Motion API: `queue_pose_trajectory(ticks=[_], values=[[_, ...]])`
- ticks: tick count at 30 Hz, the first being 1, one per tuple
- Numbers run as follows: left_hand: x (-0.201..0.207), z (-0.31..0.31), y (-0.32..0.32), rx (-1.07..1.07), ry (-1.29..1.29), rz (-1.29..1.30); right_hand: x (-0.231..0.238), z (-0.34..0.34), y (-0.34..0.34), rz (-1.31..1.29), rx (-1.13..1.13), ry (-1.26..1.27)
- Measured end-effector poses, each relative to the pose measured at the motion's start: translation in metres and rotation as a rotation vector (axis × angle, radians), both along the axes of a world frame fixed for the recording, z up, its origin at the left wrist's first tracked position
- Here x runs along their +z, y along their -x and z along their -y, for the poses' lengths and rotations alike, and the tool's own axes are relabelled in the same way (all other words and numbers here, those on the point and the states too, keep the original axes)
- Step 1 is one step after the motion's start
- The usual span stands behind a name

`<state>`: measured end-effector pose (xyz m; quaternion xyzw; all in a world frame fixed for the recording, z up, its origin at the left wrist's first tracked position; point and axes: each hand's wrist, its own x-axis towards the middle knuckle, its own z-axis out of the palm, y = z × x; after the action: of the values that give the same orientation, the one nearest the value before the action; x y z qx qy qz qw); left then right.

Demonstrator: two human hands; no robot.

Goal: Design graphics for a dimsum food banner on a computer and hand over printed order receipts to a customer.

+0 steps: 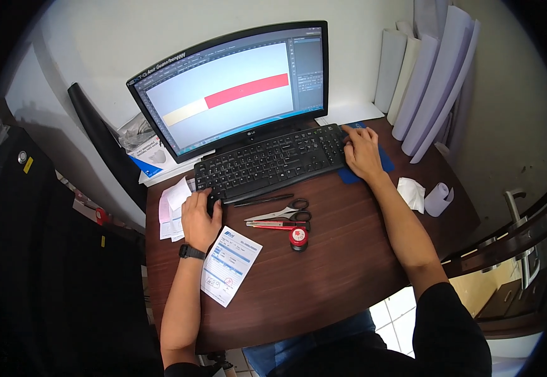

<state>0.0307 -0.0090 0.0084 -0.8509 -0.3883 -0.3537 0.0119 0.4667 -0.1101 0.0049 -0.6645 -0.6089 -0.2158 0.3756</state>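
My left hand (200,217) rests at the near left corner of the black keyboard (270,157), fingers spread onto the keys and thumb stretched along its edge. Beside the keyboard's right end, my right hand (363,152) lies curled over a blue pad (385,159); whatever is under its palm is hidden. Behind the keyboard, a monitor (236,88) displays a long bar, part cream and part red. A printed paper form (230,266) lies by my left wrist. In front of the keyboard are a black pen (264,200), scissors (280,213) and a red utility knife (273,225).
A small round red-topped stamp (298,237) stands near the scissors. Loose papers (171,210) lie left of my left hand. Crumpled white paper (411,194) and a curled paper strip (439,200) sit right of my right forearm. Tall paper rolls (430,88) lean at the back right.
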Motion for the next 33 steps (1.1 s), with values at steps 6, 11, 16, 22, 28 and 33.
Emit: queue_pose_trajectory(ticks=[6,11,16,22,28,33], values=[[-0.003,0.001,0.003,0.021,0.005,0.006,0.020,0.003,-0.002,-0.004,-0.064,-0.063],[0.002,0.006,0.001,0.027,0.023,0.038,0.025,0.003,-0.024,-0.053,-0.195,0.001],[0.004,0.005,0.000,0.014,0.039,0.044,0.004,-0.003,-0.026,0.093,-0.103,-0.019],[0.000,0.000,0.002,0.045,0.043,-0.013,0.002,-0.014,-0.013,0.039,0.027,0.205],[0.001,0.001,-0.001,0.025,0.031,0.005,0.005,-0.010,-0.012,0.086,0.034,0.170],[-0.001,0.001,0.001,0.019,0.049,-0.010,0.007,-0.009,-0.005,0.050,0.054,0.130]])
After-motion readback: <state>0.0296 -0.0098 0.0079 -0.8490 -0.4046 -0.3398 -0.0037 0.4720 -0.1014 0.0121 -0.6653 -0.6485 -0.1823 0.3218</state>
